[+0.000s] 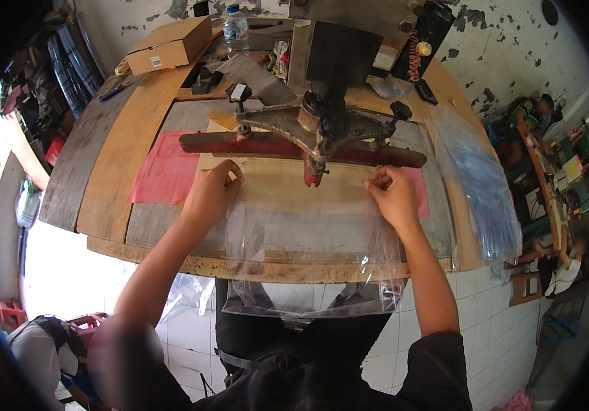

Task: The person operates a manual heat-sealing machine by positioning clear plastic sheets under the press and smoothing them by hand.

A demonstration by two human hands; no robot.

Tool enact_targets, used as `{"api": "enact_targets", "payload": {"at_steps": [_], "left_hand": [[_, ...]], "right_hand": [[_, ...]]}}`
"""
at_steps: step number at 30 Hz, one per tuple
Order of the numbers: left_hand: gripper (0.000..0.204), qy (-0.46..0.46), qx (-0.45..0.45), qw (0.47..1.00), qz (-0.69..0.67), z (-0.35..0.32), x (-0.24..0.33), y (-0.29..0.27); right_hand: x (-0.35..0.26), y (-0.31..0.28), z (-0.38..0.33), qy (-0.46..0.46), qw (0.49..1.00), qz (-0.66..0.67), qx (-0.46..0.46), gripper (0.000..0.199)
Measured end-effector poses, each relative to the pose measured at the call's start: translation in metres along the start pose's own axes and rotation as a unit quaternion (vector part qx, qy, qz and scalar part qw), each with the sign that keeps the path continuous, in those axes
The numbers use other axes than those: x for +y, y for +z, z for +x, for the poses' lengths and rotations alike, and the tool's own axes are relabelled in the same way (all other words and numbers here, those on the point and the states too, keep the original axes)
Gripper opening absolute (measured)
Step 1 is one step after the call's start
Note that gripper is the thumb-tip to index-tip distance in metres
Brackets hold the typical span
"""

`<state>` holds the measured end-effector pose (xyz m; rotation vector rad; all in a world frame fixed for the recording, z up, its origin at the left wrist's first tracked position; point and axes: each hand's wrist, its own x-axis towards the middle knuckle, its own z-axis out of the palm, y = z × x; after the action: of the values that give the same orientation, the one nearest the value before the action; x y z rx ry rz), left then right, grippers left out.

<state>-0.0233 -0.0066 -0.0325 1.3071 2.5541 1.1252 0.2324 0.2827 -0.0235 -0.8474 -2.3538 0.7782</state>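
A clear plastic sheet or bag spans the gap between my hands, its near end drooping over the table's front edge. My left hand pinches its far left corner between thumb and fingers. At the far right corner, my right hand does the same. The far edge lies over a yellowish pad on the grey work surface. Just beyond my fingers runs the long red bar of a heavy metal press. Pink sheeting shows beneath the bar's left end and beside my right hand.
A stack of clear plastic hangs over the table's right edge. At the back stand a cardboard box and a water bottle. A blue pen lies at left. Two people work at a bench far right.
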Motion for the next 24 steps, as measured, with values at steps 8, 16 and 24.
{"api": "enact_targets", "payload": {"at_steps": [8,16,24], "left_hand": [[0.022,0.018,-0.028,0.999,0.017,0.001,0.003,-0.002],[0.021,0.052,-0.008,0.998,0.046,-0.002,0.006,-0.001],[0.029,-0.008,-0.08,0.996,-0.038,-0.005,0.015,-0.019]], "right_hand": [[-0.001,0.001,-0.01,-0.079,0.995,-0.057,0.015,0.01],[-0.011,-0.013,-0.01,-0.089,0.991,-0.093,-0.044,0.012],[-0.022,-0.037,-0.009,-0.017,0.979,-0.135,-0.154,0.026]]}}
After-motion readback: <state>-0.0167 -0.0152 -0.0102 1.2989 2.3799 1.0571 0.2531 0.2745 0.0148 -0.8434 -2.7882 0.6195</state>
